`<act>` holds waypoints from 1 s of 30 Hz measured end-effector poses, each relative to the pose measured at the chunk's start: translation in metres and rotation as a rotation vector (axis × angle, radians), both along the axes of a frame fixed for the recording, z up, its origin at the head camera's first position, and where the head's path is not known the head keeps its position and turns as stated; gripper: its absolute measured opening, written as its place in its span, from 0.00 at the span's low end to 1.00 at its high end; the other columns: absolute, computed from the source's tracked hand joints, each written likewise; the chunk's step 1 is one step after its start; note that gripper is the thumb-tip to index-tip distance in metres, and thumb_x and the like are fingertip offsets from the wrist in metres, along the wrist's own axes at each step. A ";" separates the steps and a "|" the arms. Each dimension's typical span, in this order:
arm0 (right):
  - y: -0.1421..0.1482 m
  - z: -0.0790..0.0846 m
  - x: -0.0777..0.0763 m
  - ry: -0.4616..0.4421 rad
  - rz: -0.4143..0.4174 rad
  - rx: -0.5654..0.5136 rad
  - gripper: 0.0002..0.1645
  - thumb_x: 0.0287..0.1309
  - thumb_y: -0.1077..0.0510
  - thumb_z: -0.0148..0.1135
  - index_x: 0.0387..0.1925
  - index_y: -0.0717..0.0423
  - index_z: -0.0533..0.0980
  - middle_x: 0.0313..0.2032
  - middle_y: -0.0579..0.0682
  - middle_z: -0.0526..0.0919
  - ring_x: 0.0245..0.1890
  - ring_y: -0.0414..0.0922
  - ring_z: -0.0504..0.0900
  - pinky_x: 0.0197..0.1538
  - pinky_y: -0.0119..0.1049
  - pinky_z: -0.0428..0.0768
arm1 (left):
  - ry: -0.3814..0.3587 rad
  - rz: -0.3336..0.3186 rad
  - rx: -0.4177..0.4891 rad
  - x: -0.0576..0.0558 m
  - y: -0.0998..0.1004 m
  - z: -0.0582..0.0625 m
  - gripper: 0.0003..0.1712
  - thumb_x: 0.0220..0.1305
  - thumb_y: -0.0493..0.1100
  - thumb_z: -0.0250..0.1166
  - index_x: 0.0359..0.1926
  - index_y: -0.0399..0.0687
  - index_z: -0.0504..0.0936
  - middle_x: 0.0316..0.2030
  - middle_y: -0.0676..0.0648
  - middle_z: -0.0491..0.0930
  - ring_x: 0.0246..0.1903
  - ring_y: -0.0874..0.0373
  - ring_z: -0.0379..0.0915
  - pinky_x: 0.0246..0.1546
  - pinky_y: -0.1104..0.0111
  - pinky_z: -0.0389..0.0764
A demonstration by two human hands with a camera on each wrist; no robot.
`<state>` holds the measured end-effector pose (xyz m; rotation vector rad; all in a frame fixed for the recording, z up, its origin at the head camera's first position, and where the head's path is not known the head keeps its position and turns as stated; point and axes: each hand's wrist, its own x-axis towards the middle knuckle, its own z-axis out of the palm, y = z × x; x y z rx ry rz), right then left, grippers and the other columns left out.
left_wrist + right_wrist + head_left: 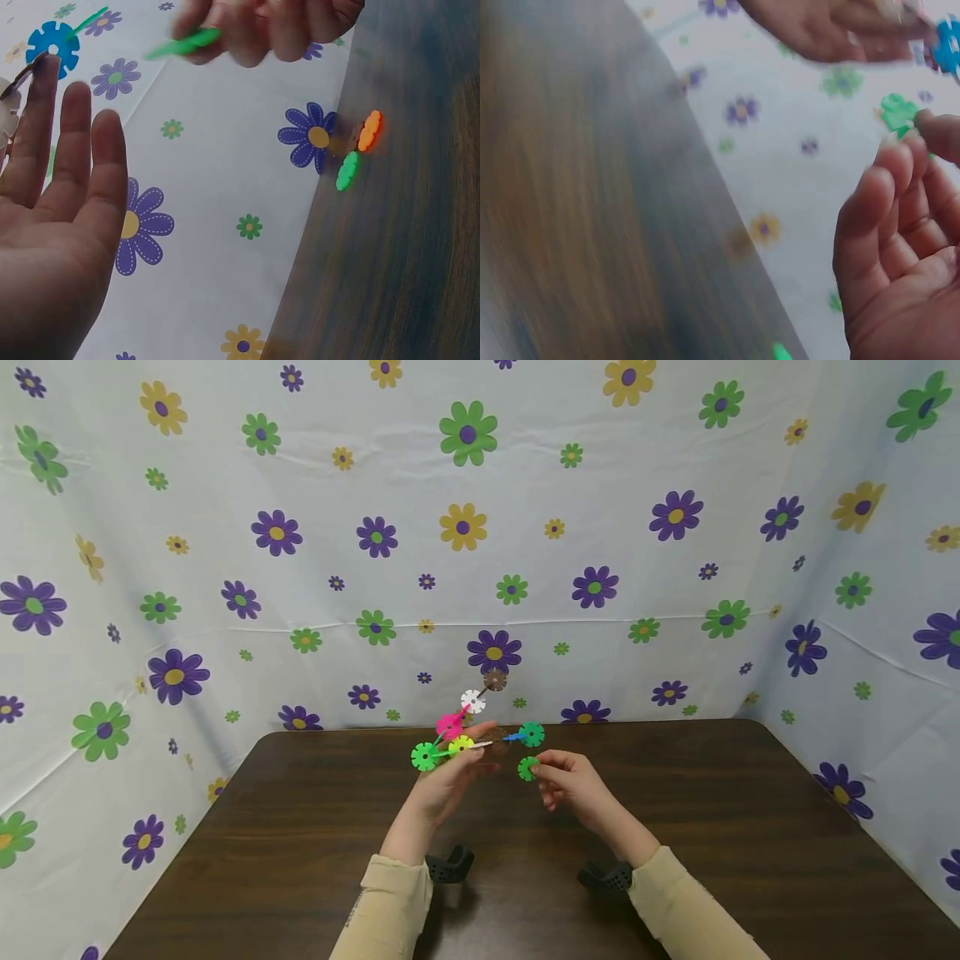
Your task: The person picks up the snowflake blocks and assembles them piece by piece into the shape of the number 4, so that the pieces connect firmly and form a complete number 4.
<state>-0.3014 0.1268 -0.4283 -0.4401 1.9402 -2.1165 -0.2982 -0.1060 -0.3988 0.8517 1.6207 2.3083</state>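
Note:
My left hand [444, 783] holds a linked chain of notched plastic discs, its thumb and index finger at the middle. In the head view the chain includes a pink disc [449, 727], a white disc [472, 701], a brown disc [495, 680], a yellow disc [461, 744] and a bright green disc [424, 757]. At its right end sits a teal-green disc [532, 734], beside a blue disc [52, 49] seen nearly face-on in the left wrist view. My right hand [573, 783] pinches a loose green disc [527, 768] by its edge, just below that right end.
On the dark wooden table [675, 827], an orange disc [370, 130] and another green disc [347, 171] show in the left wrist view. A flower-print cloth [337, 660] hangs behind and at both sides. Black straps [450, 865] circle the wrists.

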 end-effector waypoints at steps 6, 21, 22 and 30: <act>-0.021 0.003 0.010 -0.093 0.201 -0.199 0.04 0.68 0.59 0.51 0.41 0.55 0.71 0.20 0.44 0.75 0.16 0.38 0.72 0.23 0.31 0.75 | 0.019 -0.001 -0.007 -0.002 0.002 -0.002 0.28 0.70 0.39 0.50 0.68 0.31 0.61 0.54 0.53 0.75 0.52 0.58 0.72 0.58 0.45 0.63; -0.035 0.005 0.009 -0.126 0.592 -0.593 0.27 0.76 0.63 0.24 0.32 0.48 0.72 0.25 0.43 0.78 0.22 0.37 0.76 0.27 0.27 0.75 | 0.049 -0.029 -0.037 0.002 0.004 -0.004 0.26 0.69 0.41 0.50 0.66 0.36 0.67 0.56 0.54 0.74 0.56 0.56 0.69 0.60 0.54 0.63; -0.035 0.005 0.008 -0.129 0.604 -0.602 0.28 0.76 0.63 0.24 0.32 0.48 0.73 0.26 0.43 0.78 0.22 0.37 0.76 0.27 0.26 0.75 | 0.050 -0.030 -0.035 0.002 0.004 -0.004 0.26 0.69 0.41 0.50 0.66 0.37 0.67 0.56 0.53 0.74 0.56 0.57 0.69 0.60 0.55 0.63; -0.036 0.006 0.008 -0.161 0.663 -0.639 0.33 0.76 0.62 0.21 0.41 0.52 0.80 0.28 0.43 0.78 0.23 0.36 0.74 0.29 0.26 0.75 | 0.058 -0.038 -0.025 0.001 0.004 -0.006 0.24 0.69 0.39 0.49 0.65 0.43 0.71 0.59 0.52 0.72 0.58 0.55 0.67 0.61 0.54 0.63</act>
